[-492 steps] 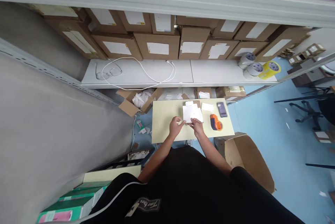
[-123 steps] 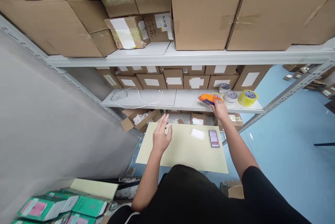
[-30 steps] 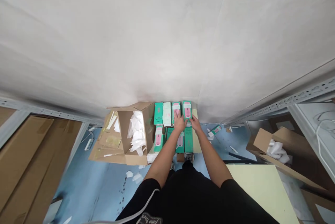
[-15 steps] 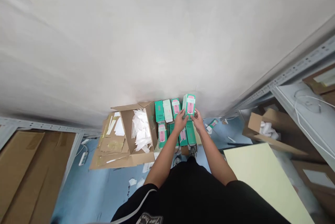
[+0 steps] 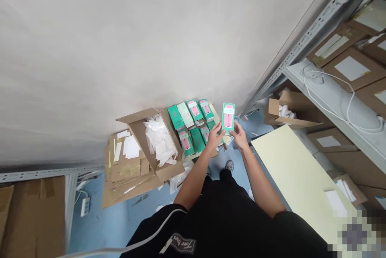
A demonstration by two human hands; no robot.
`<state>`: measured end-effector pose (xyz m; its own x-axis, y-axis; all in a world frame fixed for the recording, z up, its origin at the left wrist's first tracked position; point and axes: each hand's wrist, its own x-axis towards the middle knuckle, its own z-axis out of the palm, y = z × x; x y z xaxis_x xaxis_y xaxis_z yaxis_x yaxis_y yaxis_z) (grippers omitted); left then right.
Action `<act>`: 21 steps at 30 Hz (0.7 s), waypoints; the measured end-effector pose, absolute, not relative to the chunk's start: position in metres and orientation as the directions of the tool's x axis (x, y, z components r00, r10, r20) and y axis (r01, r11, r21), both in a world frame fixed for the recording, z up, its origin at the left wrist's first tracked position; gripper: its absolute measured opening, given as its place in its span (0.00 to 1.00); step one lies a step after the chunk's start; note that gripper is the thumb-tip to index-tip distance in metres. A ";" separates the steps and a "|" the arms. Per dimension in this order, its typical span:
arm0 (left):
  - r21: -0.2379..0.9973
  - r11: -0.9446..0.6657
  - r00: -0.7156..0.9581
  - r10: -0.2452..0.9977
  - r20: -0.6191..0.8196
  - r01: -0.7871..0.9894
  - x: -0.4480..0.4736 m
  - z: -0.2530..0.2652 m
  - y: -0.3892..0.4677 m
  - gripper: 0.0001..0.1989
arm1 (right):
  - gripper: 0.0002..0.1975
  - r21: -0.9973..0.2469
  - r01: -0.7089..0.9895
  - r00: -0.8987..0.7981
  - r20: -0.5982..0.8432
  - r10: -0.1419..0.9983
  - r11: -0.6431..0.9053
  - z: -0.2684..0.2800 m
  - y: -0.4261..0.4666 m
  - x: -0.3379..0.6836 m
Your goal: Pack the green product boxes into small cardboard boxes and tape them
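Held upright above the green stack (image 5: 193, 127): one box (image 5: 228, 118), pinched at its lower edge by left hand (image 5: 216, 138) and right hand (image 5: 240, 136); probably light, stiff, crushable card, best gripped by the long sides.

— Any writing you can read here?

— Only a patch (image 5: 180, 244) on the black shirt, in white script; it looks like "Time thes", though the last letters are unsure.

— And the green box (image 5: 228, 118) in the hands?

— Its pink-and-white label carries print too small to read. The white labels (image 5: 350, 68) on the shelf cartons show nothing legible either.
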<state>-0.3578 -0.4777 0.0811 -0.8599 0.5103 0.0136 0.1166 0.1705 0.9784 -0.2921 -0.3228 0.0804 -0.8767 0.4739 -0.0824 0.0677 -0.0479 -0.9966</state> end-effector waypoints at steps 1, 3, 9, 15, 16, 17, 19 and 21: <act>0.978 0.167 -0.847 0.531 0.015 0.122 -0.352 0.081 -0.473 0.30 | 0.40 -0.995 0.073 -0.866 -0.094 0.492 -0.061 0.080 -0.319 -0.283; 0.973 0.176 -0.820 0.572 0.022 0.149 -0.341 0.083 -0.463 0.31 | 0.40 -0.992 0.081 -0.847 -0.117 0.518 -0.091 0.077 -0.310 -0.266; 0.962 0.224 -0.723 0.689 -0.045 0.153 -0.315 0.079 -0.416 0.33 | 0.38 -0.986 0.052 -0.782 -0.140 0.608 -0.160 0.067 -0.269 -0.223; 0.950 0.246 -0.549 0.829 -0.104 0.192 -0.259 0.063 -0.320 0.33 | 0.35 -0.986 -0.018 -0.669 -0.112 0.734 -0.167 0.055 -0.189 -0.139; 0.942 0.265 -0.519 0.846 -0.125 0.206 -0.245 0.059 -0.299 0.33 | 0.35 -0.985 -0.016 -0.639 -0.120 0.760 -0.170 0.052 -0.173 -0.120; 0.933 0.286 -0.489 0.860 -0.148 0.221 -0.231 0.055 -0.278 0.32 | 0.35 -0.985 -0.012 -0.603 -0.130 0.787 -0.172 0.047 -0.157 -0.101; 0.915 0.317 -0.431 0.883 -0.188 0.249 -0.202 0.046 -0.236 0.30 | 0.34 -0.986 0.000 -0.518 -0.144 0.843 -0.168 0.036 -0.128 -0.063; 0.903 0.322 -0.369 0.906 -0.207 0.284 -0.172 0.038 -0.199 0.30 | 0.32 -0.986 0.006 -0.429 -0.152 0.891 -0.166 0.022 -0.103 -0.027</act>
<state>-0.1723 -0.1993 0.0376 -0.3689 0.9061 -0.2073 0.2840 0.3222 0.9031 -0.0270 -0.1029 0.0224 -0.4287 0.8905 -0.1523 0.0062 -0.1656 -0.9862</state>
